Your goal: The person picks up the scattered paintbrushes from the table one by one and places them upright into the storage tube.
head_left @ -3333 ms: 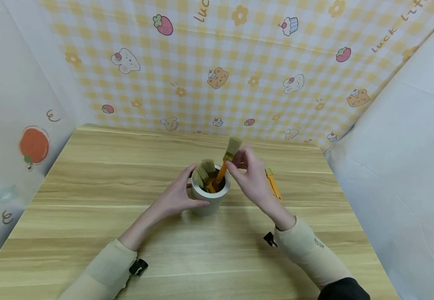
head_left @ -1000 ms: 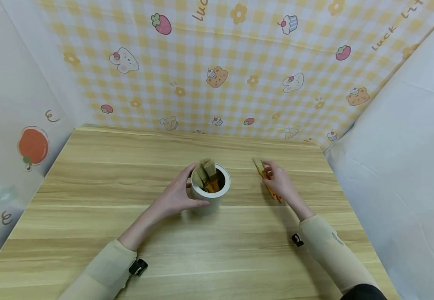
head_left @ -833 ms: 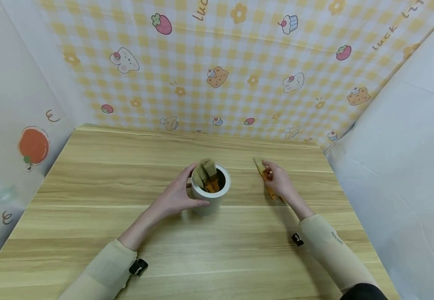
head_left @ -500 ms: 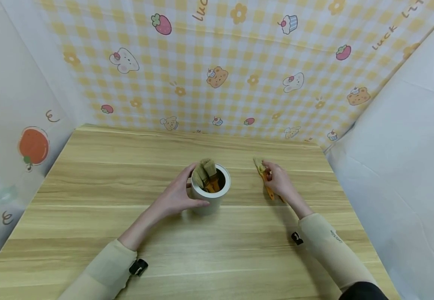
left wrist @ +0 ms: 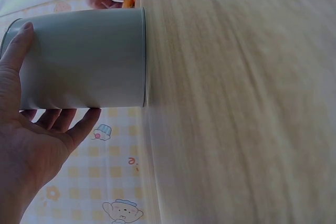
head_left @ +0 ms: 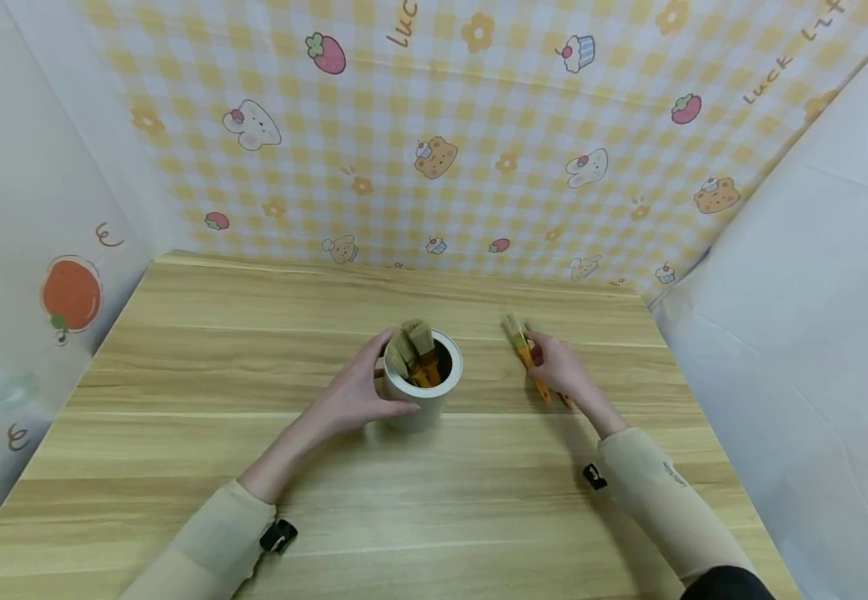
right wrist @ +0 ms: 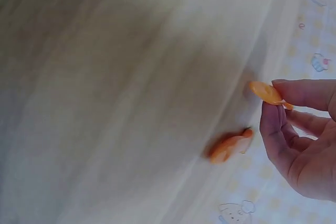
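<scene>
My left hand point(head_left: 358, 393) grips a pale grey-white cup point(head_left: 420, 415), thumb on the near side and fingers round the far side. The cup stands upright, and several paintbrushes point(head_left: 420, 340) lean in it, bristles up, against its left side. To the right, my right hand point(head_left: 563, 367) pinches a paintbrush point(head_left: 513, 330) with an orange handle between thumb and fingertips, low over the table. A second paintbrush point(right wrist: 228, 149) lies just beside it, its middle hidden by the right hand in the head view.
The wood-grain table point(head_left: 418, 517) reaches back to a yellow-checked cloth wall point(head_left: 434, 200) with cartoon prints. White cloth sides point(head_left: 801, 350) close it in at left and right.
My right hand has carried a paintbrush out of the cup to the right, beside the one lying there. Since then that brush has shifted only slightly. My left hand stays on the cup.
</scene>
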Action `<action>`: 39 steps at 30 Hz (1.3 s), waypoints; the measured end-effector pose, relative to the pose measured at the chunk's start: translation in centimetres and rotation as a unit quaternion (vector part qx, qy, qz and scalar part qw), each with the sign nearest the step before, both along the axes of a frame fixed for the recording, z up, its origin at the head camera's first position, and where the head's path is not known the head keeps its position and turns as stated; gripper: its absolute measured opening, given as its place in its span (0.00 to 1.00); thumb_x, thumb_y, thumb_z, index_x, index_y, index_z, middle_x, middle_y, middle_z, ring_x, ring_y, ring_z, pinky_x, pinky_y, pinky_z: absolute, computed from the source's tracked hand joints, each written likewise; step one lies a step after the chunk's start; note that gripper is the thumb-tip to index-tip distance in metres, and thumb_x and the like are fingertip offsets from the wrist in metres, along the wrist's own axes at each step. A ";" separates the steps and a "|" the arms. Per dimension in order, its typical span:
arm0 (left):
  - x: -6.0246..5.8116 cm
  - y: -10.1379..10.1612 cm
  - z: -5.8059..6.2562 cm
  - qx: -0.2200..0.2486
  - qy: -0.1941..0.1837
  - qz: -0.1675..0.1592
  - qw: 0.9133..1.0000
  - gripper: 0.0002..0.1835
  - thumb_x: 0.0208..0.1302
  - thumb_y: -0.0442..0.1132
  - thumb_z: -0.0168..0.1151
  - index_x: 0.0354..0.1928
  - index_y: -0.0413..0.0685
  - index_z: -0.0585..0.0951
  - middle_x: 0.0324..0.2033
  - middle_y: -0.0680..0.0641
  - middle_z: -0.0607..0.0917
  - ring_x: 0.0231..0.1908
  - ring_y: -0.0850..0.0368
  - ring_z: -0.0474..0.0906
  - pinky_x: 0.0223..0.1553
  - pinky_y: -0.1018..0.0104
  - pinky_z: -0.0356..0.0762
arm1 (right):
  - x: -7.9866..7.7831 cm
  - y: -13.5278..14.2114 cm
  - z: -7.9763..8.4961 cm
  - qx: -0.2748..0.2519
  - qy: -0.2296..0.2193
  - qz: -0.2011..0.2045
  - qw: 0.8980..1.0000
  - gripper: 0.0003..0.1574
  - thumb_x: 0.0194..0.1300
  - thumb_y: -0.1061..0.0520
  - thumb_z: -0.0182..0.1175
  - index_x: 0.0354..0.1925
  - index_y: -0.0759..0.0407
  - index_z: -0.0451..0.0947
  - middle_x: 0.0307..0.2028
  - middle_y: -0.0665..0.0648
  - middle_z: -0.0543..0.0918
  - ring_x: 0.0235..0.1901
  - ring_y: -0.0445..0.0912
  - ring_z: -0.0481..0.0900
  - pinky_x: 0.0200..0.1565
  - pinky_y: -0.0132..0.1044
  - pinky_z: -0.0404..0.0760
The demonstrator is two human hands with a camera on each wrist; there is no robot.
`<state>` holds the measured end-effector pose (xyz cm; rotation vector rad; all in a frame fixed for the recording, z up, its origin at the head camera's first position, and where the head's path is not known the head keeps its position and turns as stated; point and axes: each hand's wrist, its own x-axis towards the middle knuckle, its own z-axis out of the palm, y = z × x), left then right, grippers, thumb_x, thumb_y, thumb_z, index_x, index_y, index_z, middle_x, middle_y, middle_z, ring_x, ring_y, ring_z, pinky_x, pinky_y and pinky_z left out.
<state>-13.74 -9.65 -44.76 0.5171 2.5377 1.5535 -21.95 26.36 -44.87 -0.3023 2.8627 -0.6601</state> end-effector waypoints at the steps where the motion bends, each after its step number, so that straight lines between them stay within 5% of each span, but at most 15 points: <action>1: 0.0 0.0 0.0 -0.001 0.000 0.000 1.000 0.63 0.46 0.48 0.85 0.80 0.60 0.54 0.76 0.42 0.64 0.65 0.31 0.77 0.68 0.35 0.74 | 0.0 0.0 0.1 -0.009 -0.001 0.001 1.000 0.44 0.56 0.73 0.59 0.72 0.71 0.65 0.45 0.70 0.84 0.41 0.56 0.82 0.38 0.42 0.82; 7: 0.0 0.0 -0.1 -0.006 0.000 0.003 1.000 0.63 0.46 0.50 0.85 0.80 0.63 0.54 0.77 0.42 0.63 0.64 0.32 0.78 0.68 0.35 0.74 | 0.5 -0.9 1.6 -0.061 0.015 -0.008 0.998 0.42 0.62 0.71 0.63 0.73 0.68 0.64 0.46 0.68 0.82 0.43 0.55 0.82 0.42 0.42 0.83; 17: 0.1 0.1 -0.1 -0.009 0.002 0.004 1.000 0.64 0.45 0.50 0.86 0.80 0.60 0.54 0.77 0.42 0.64 0.64 0.32 0.78 0.68 0.37 0.75 | 2.5 -3.5 6.7 -0.137 0.093 -0.002 0.986 0.43 0.64 0.69 0.66 0.73 0.67 0.61 0.46 0.64 0.79 0.45 0.57 0.83 0.43 0.41 0.84; 26: 0.0 0.1 -0.1 -0.002 -0.002 0.004 1.000 0.63 0.45 0.50 0.86 0.80 0.61 0.54 0.77 0.44 0.64 0.64 0.32 0.78 0.67 0.38 0.77 | 4.7 -6.1 10.1 -0.232 0.125 0.004 0.965 0.33 0.71 0.61 0.64 0.69 0.61 0.63 0.47 0.62 0.78 0.46 0.51 0.81 0.36 0.25 0.83; 39: 0.1 0.2 0.0 -0.001 0.008 0.000 1.000 0.63 0.45 0.49 0.86 0.80 0.59 0.54 0.76 0.43 0.64 0.65 0.33 0.77 0.67 0.40 0.78 | 6.3 -11.0 11.3 -0.418 0.162 0.061 0.892 0.22 0.72 0.68 0.60 0.59 0.66 0.63 0.44 0.61 0.76 0.39 0.43 0.82 0.38 0.44 0.93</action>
